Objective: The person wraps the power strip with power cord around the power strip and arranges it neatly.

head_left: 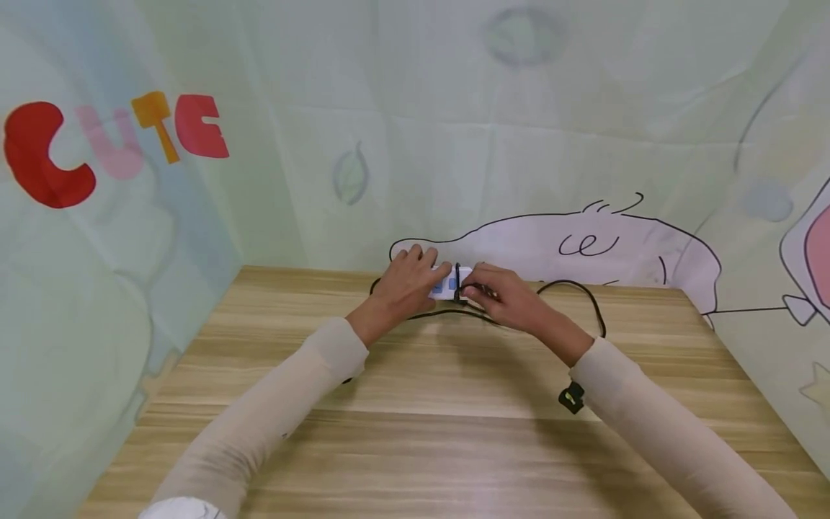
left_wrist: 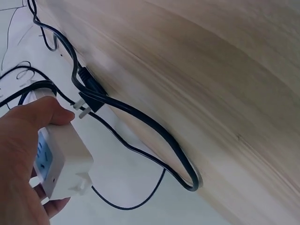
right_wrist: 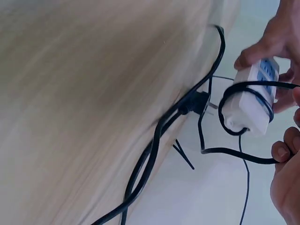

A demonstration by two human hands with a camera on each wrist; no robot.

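A pale wood-grain table (head_left: 447, 432) spreads nearest. Toward its far edge, a thin black cable (head_left: 568, 282) arcs out at three o'clock, and a black plug (left_wrist: 95, 86) with flat metal prongs lies under a cable strand. At twelve o'clock, the left hand (head_left: 411, 280) grips a white box-shaped power strip (left_wrist: 68, 152) with blue socket faces; black cable wraps its end, crossing one face, and the right hand (head_left: 509, 294) pinches that cable. Beyond hangs pale green printed cloth (head_left: 441, 166).

cloth-walled booth (head_left: 311, 86) — cartoon drawing (head_left: 519, 238), colourful "cute" lettering (head_left: 123, 164), wood-grain tabletop (head_left: 415, 440)
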